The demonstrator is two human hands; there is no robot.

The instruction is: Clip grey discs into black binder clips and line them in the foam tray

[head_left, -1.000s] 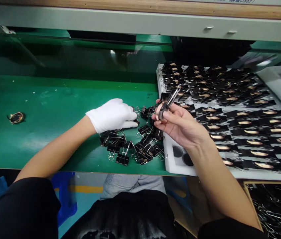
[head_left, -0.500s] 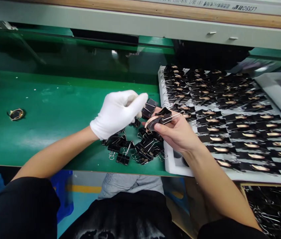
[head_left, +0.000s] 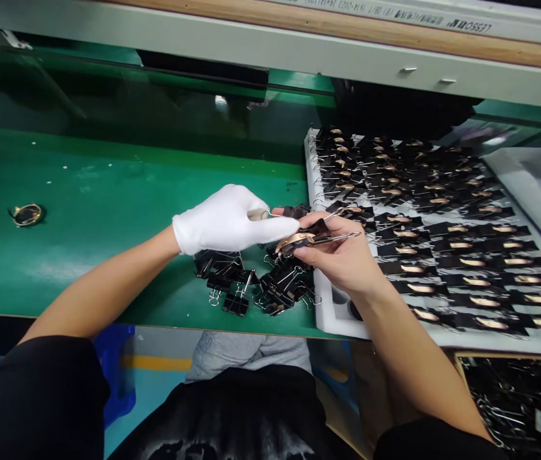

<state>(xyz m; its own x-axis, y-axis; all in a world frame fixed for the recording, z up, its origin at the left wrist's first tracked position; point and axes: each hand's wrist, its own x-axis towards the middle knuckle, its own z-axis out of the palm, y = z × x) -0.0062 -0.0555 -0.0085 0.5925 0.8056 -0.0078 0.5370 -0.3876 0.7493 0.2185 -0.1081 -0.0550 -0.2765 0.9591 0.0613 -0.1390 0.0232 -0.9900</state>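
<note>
My left hand, in a white glove, is closed with its thumb stretched across to the held part. Beyond the thumb shows a black binder clip, its wire handle near the gloved fingers; the thumb partly hides their grip. My bare right hand pinches a small curved, gold-rimmed black part, which has another black binder clip clamped on it, wire handles pointing right. Below both hands lies a loose pile of black binder clips on the green table.
To the right, a white foam tray carries rows of clipped gold-edged parts. Another gold-rimmed part lies at the far left. A box of binder clips stands below the tray at the lower right. A pale beam crosses above the table's back.
My left hand has lowered slightly, its thumb moving right onto the held part. The clip at its fingers has shifted right and is now more hidden. The part in my right hand has turned slightly.
</note>
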